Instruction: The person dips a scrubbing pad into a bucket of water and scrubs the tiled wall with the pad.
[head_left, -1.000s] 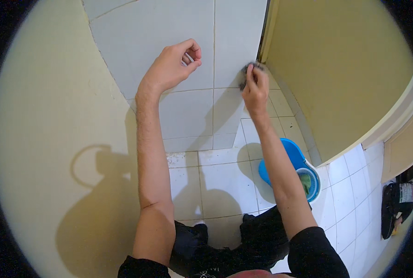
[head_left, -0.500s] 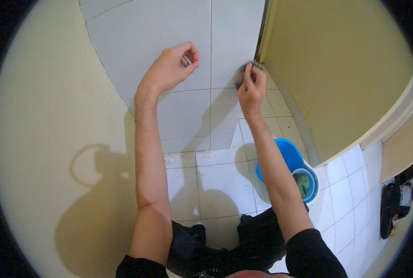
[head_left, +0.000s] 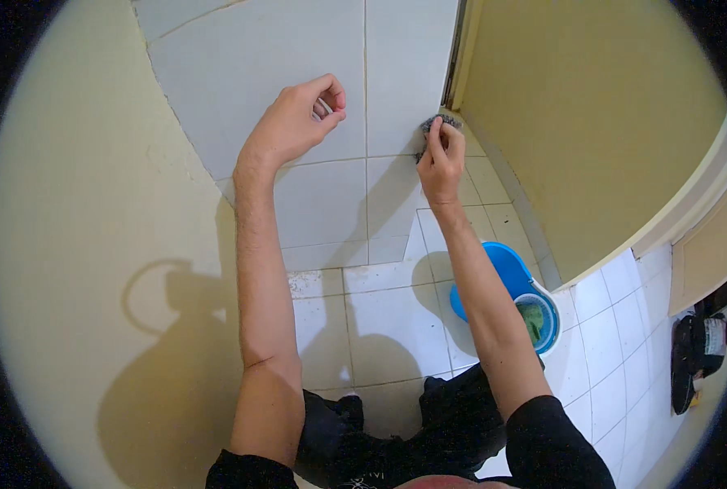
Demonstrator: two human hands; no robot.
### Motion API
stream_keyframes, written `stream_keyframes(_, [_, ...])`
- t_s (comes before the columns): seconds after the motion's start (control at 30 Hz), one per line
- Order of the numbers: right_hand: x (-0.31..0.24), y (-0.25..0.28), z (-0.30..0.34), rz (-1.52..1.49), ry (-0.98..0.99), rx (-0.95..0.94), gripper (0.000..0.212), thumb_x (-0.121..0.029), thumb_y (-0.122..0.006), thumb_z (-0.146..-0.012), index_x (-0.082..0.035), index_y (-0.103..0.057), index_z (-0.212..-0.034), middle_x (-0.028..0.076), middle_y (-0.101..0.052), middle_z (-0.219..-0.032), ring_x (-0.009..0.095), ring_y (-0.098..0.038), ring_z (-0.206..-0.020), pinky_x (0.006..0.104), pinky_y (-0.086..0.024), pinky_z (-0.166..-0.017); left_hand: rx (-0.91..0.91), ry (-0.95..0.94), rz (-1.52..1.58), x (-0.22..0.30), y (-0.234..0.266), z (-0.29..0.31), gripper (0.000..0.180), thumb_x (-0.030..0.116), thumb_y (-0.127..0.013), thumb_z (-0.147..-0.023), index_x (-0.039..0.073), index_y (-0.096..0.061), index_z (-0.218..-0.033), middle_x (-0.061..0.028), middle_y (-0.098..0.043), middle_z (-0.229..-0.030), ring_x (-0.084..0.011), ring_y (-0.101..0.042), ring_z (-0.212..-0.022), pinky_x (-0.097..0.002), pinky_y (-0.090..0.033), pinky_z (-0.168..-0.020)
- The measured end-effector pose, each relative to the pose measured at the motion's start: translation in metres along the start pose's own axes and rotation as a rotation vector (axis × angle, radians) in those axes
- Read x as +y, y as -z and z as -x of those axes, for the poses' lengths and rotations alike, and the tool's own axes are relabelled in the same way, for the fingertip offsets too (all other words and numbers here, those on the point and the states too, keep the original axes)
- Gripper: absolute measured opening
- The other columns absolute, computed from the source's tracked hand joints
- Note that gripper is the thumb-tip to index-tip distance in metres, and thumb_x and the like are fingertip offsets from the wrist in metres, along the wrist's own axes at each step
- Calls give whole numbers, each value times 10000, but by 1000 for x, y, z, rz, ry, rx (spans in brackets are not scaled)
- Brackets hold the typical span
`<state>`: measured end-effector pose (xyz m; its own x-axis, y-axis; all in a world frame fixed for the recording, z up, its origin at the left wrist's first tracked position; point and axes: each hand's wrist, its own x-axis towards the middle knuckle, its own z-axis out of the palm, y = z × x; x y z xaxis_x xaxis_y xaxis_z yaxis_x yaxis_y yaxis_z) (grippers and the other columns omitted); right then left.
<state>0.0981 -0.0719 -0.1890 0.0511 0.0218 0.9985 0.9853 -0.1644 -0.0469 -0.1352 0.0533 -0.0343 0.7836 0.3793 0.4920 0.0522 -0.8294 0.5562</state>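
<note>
My right hand (head_left: 441, 169) is closed around a dark grey, fuzzy scouring pad (head_left: 440, 123), which shows past the fingertips. It is at the right edge of the pale tiled wall (head_left: 322, 204), just below a door frame (head_left: 453, 69). My left hand (head_left: 298, 118) is raised in front of the larger tiles, left of a vertical grout line. Its fingers curl round towards the thumb in a loose ring, and a pale patch shows through the gap. I see nothing held there.
A blue bucket (head_left: 503, 265) stands on the white tiled floor (head_left: 396, 326) under my right forearm, with green cloth-like stuff (head_left: 531, 316) in its basket. A plain cream wall (head_left: 70, 204) rises at left, a yellowish panel (head_left: 592, 122) at right. Dark items (head_left: 689, 359) lie far right.
The pad has shifted slightly down, and more of it shows above my right fingertips. My left hand keeps its curled shape; the whole view has moved a little.
</note>
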Motion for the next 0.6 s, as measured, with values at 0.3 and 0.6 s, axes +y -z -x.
stream_keyframes(0.3, [-13,0,-41,-44,53,-51,397,122,-645,-835,67,-685,-1227,157,-634,-1084,331,-618,-956,417,-527,-828,27,-37,-6,-2,7,7,139,95,-720,-939,38,-596,-964,-22,-664,-863,-116,-598,-767,-305,-522,-738])
stream_keyframes(0.6, [-8,0,-2,-36,-3,-80,424,159,-670,-857,33,-701,-1260,146,-623,-1054,292,-606,-929,370,-539,-783,35,-53,29,-5,4,2,119,67,-700,-918,26,-610,-984,-73,-721,-901,-195,-676,-768,-353,-548,-721])
